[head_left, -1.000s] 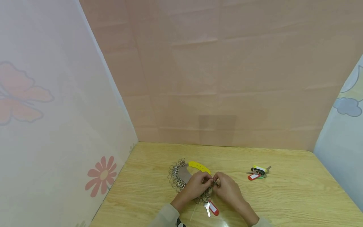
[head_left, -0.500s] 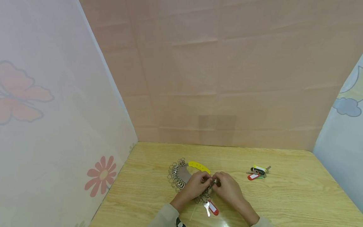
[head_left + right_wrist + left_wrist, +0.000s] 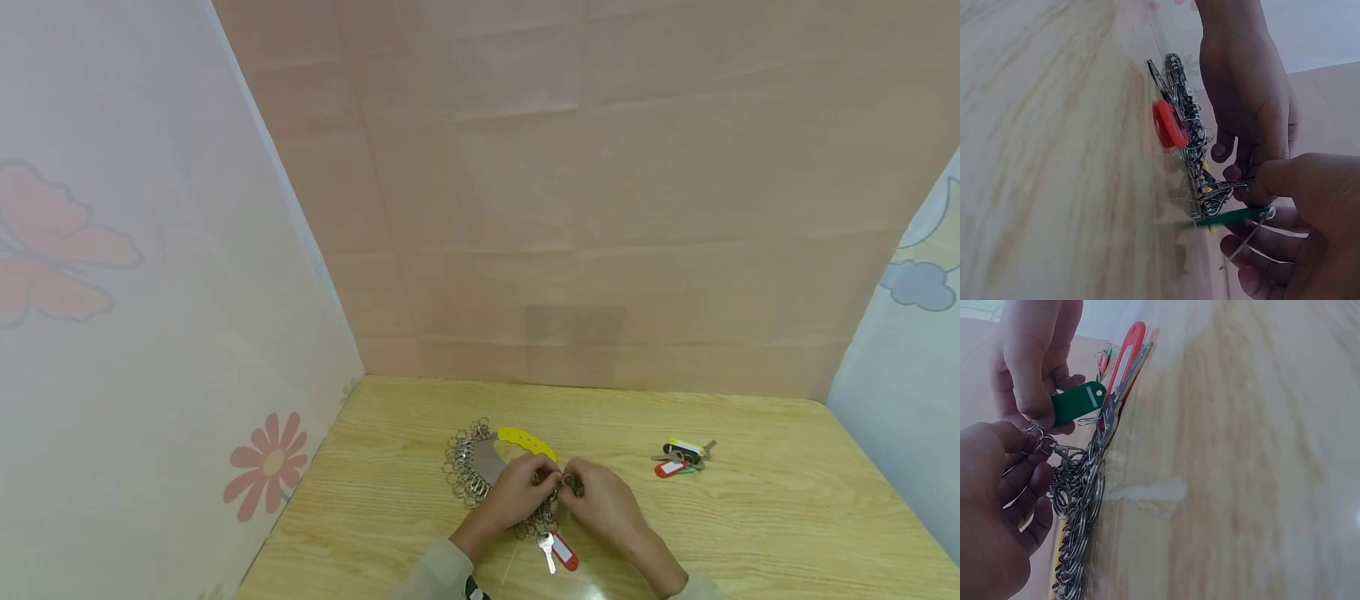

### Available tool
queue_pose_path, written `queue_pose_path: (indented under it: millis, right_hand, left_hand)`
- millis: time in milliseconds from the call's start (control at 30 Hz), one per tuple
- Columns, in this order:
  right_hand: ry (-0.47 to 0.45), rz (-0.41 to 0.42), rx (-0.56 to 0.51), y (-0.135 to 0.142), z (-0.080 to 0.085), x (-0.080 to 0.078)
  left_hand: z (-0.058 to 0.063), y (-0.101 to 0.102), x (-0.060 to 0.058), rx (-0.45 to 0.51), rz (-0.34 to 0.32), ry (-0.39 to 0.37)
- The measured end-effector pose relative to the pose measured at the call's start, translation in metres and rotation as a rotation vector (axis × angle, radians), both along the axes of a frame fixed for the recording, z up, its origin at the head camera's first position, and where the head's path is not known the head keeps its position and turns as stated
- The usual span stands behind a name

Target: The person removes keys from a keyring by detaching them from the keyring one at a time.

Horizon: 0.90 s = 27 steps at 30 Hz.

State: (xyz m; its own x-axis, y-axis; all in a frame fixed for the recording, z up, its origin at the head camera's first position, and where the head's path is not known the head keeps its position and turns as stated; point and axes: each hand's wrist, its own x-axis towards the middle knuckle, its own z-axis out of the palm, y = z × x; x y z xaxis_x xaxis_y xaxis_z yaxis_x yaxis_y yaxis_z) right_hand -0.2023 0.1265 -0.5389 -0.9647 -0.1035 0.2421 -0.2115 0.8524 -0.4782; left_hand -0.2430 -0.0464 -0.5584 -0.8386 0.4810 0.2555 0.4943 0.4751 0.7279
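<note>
L hand (image 3: 994,500) pinches metal ring (image 3: 1041,441), R hand (image 3: 1032,369) grips grn tag (image 3: 1077,404).

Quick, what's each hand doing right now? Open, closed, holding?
Left hand: closed, pinching a metal clasp by its ring end.
Right hand: closed, holding a green tag by one end.

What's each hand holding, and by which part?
The left hand pinches a metal ring by its edge; the right hand holds the green tag at its ringed end.
</note>
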Motion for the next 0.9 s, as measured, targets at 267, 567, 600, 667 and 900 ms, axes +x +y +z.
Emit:
queue_pose_path:
  millis: [267, 567, 600, 667, 900]
  right_hand:
    - [-0.03, -0.011, -0.091, 0.0014, 0.0005, -0.002]
    - [0.061, -0.001, -0.016, 0.0015, -0.0025, -0.0034]
    - [0.064, 0.0, -0.012, 0.0011, -0.0025, -0.0032]
    - [0.066, -0.005, -0.008, 0.0006, -0.0026, -0.0034]
    - [0.037, -0.016, -0.021, -0.0004, 0.0004, -0.002]
  left_hand:
    - [-0.0009, 0.0008, -0.002, 0.027, 0.001, 0.0]
    - [-0.0026, 0.0001, -0.0024, 0.043, -0.006, -0.007]
    - [-0.0027, 0.0, -0.0024, 0.039, -0.004, -0.012]
    - [-0.0028, -0.0001, -0.0023, 0.034, -0.003, -0.022]
    - [-0.0052, 0.0004, -0.0035, 0.042, -0.012, -0.038]
